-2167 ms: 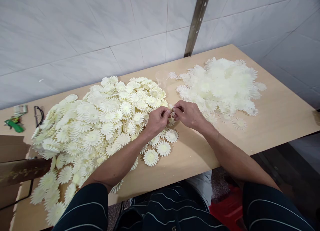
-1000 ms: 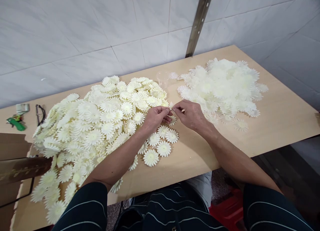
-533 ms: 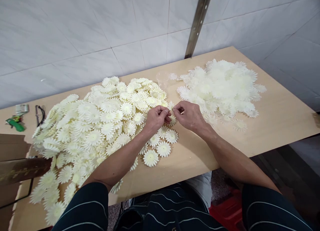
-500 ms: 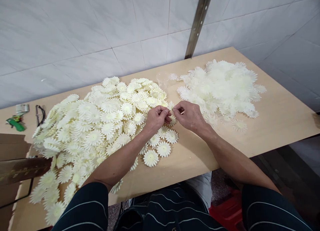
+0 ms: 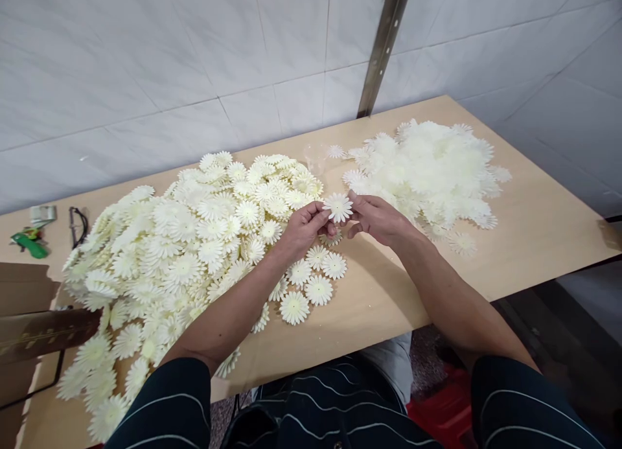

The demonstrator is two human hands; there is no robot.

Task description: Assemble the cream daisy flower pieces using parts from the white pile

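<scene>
Between my two hands is a cream-white artificial flower (image 5: pixel 338 207), its round petalled face turned up toward me. My left hand (image 5: pixel 306 227) is closed, pinching the flower's left edge with thumb and fingertips. On the other side, my right hand (image 5: pixel 379 218) grips the right edge; its lower fingers are bent and partly loose. A large heap of similar flowers (image 5: pixel 194 235) spreads to the left of my left hand. Several single flowers (image 5: pixel 294 308) lie flat just below the hands. Beyond my right hand sits a pile of thinner, more see-through petal pieces (image 5: pixel 432 170).
The wooden table (image 5: pixel 534 229) stands against a tiled wall (image 5: pixel 194 60) with a metal upright (image 5: pixel 386 47). At the far left are a green-handled tool (image 5: pixel 30 243), a dark pair of glasses (image 5: pixel 76 225) and a cardboard box (image 5: pixel 24 293). A red stool (image 5: pixel 442 410) shows below.
The flower between my hands has come into full view, face up. My right hand has opened out from a tight pinch and turned, with its fingers now at the flower's right edge.
</scene>
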